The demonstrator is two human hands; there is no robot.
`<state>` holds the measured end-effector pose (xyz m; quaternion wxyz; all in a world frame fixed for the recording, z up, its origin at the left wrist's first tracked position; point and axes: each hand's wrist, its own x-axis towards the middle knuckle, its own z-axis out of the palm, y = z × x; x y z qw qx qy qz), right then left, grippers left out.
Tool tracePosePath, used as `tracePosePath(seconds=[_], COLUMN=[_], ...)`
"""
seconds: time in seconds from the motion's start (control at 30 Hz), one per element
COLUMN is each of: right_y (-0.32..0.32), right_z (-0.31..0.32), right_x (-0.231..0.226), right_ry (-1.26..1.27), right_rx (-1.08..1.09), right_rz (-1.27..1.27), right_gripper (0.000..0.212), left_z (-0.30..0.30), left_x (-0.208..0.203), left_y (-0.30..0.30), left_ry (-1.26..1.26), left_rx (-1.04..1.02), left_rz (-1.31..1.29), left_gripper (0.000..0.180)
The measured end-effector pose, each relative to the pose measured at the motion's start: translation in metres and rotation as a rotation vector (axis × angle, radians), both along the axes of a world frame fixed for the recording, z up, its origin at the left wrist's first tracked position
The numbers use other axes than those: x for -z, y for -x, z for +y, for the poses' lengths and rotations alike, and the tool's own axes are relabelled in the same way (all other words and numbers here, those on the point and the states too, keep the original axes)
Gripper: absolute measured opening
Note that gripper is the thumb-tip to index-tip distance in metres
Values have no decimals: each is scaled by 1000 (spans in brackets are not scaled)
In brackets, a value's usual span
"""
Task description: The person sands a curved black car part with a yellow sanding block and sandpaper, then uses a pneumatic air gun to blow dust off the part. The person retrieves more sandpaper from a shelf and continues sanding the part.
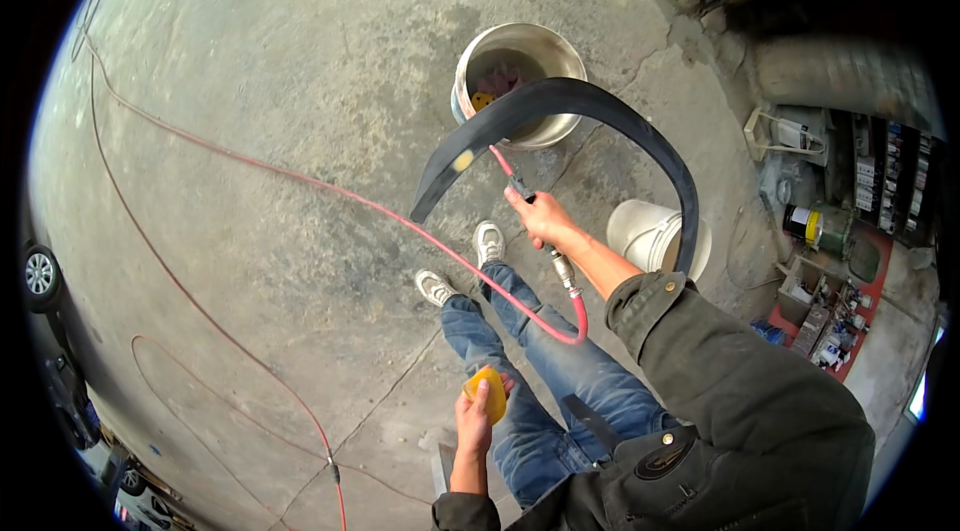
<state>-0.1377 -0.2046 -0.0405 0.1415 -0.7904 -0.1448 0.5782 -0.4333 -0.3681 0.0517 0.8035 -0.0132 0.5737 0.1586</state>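
A grey concrete floor (280, 91), stained and cracked, fills most of the view. Far from the person stands a metal bucket (560, 56) with dark water and something pink and yellow inside. To the right, nearer, sits a white plastic bucket (645, 231). Along the right edge a cluttered shelf area (850, 221) holds cans, bottles and small boxes, with a yellow-lidded tin (803, 223) among them, on a red mat (870, 311). At the far left edge, part of a car with its wheel (38, 274) shows.
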Motion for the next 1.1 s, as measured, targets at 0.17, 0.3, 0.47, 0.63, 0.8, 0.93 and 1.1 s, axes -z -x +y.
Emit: tracePosePath(seconds=[0.17,0.3,0.47,0.63,0.8,0.93,1.1], right_y=[4,18,20,10,18,26,26], right_z=[1,1,7,16,-2,-7,-4], right_x=[3,8,18,4,-7,-18,10], right_ry=[18,2,12,24,-5,15,6], right_rx=[-35,-93,-125,-179,-144,-219,-233], right_rz=[9,34,77,-18,18,60,58], right_gripper=[62,63,65,63,61,60,64], left_z=[-4,-2,-1,19,87,109,69], left_x=[2,3,4,21,64,72,87], left_y=[7,12,17,26,24,14,31], left_ry=[6,-1,-23,-8,-123,-166,-110], left_rx=[-20,2,6,-200,-308,-250,-129], left_rz=[-11,-15,-13,-60,-64,-24,64], left_gripper=[44,51,55,68,65,64,67])
